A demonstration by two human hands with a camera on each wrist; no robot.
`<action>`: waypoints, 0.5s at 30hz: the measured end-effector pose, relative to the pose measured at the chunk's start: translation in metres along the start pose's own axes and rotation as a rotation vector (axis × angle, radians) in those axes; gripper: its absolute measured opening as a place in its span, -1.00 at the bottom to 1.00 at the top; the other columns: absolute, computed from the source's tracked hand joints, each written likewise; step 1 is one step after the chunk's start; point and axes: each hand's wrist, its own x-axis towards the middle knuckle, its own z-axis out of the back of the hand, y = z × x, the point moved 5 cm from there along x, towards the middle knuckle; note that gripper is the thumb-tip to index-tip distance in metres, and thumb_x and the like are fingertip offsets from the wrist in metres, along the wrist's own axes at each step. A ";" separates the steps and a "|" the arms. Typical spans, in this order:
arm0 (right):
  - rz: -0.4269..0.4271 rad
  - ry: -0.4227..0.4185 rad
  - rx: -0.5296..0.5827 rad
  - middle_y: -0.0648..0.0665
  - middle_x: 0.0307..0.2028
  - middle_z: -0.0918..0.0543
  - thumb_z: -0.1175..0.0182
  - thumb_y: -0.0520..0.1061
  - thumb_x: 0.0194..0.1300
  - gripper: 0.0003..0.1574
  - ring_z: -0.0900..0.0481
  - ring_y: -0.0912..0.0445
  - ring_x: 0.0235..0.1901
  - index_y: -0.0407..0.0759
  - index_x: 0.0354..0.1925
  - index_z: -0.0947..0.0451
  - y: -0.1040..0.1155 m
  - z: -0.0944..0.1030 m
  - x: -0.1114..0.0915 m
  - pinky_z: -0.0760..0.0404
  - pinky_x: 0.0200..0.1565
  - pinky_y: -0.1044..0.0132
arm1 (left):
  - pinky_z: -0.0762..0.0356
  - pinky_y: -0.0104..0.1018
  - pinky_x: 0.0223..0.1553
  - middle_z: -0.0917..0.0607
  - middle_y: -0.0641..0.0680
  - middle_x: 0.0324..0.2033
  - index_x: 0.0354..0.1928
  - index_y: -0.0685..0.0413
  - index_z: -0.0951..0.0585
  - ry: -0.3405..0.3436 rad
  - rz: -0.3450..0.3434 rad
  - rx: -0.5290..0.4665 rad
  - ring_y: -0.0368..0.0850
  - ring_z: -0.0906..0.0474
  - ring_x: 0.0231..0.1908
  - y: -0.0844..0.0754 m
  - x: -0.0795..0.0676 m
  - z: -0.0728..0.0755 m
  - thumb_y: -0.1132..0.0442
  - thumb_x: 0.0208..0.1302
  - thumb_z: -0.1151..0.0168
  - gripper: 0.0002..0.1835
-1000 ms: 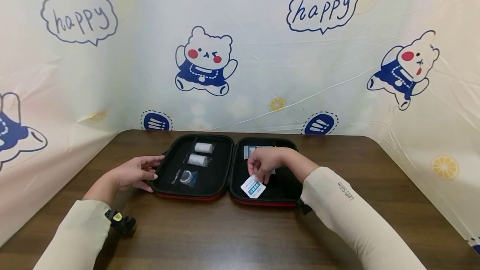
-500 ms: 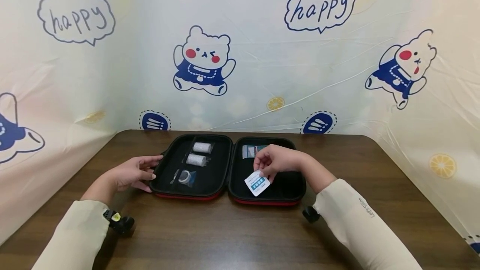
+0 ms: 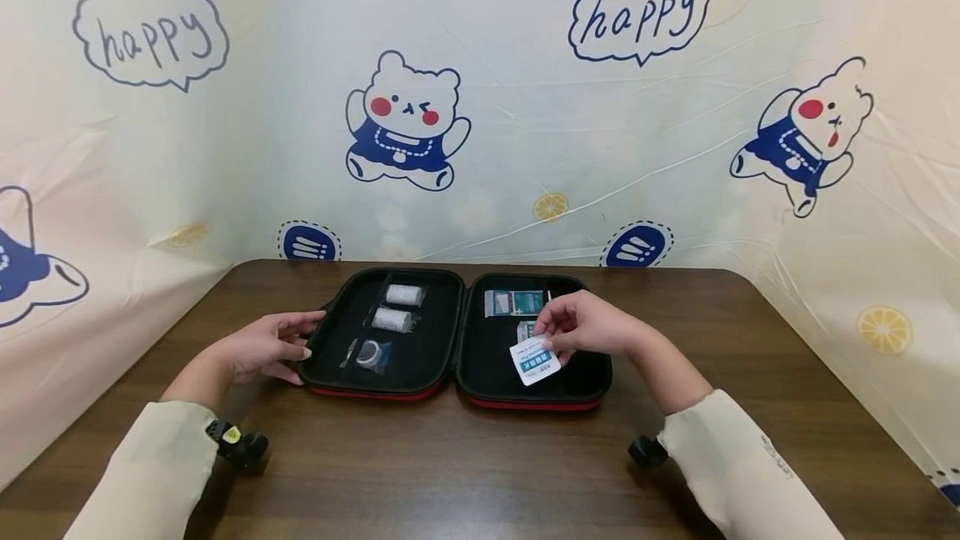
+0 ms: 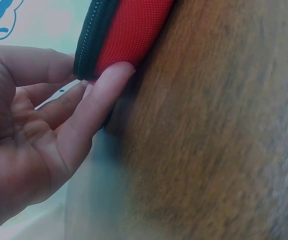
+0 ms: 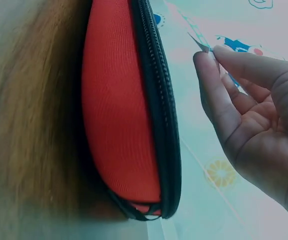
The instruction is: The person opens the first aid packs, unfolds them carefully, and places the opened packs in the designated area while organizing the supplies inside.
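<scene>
A zippered case with red outside and black lining [image 3: 420,382] lies unfolded on the wooden table. My left hand [image 3: 258,347] holds its left edge, the thumb against the red side [image 4: 133,35] and fingers at the zipper. Over the right half, my right hand [image 3: 588,325] pinches a small square white-and-blue packet [image 3: 535,359] by a corner. In the right wrist view only a thin edge of that packet [image 5: 200,42] shows between thumb and index finger. Another small packet [image 3: 526,329] lies partly hidden behind it.
In the case's left half are two white wrapped rolls [image 3: 404,296] and a clear bag with a white ring-shaped roll [image 3: 370,354]. A teal-and-white packet [image 3: 513,303] lies at the back of the right half. A printed curtain [image 3: 480,107] hangs behind the table [image 3: 450,473].
My right hand has moved right with the white-and-blue packet, bringing the teal packet and another small packet into fuller view. The left hand has stayed at the case's edge.
</scene>
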 end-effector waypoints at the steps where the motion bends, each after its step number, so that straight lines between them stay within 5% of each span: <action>1: -0.002 -0.013 0.009 -0.20 -0.23 -0.66 -0.29 -0.31 0.26 -0.84 -0.62 -0.04 -0.29 -0.28 -0.16 -0.59 -0.001 0.001 -0.002 -0.71 -0.26 0.12 | -0.65 0.04 -0.15 -0.05 0.50 0.38 0.51 0.22 0.03 0.003 -0.003 0.001 0.11 -0.49 -0.05 0.000 0.000 0.000 0.46 0.30 -0.11 -0.19; 15: -0.108 -0.237 0.099 -0.26 -0.27 -0.64 -0.25 -0.36 0.26 -0.84 -0.63 -0.03 -0.33 -0.38 -0.15 -0.58 -0.018 0.020 -0.030 -0.71 -0.30 0.12 | -0.65 0.04 -0.14 -0.07 0.48 0.38 0.51 0.21 0.01 -0.002 -0.004 0.007 0.13 -0.46 -0.01 0.001 0.000 0.001 0.46 0.30 -0.11 -0.19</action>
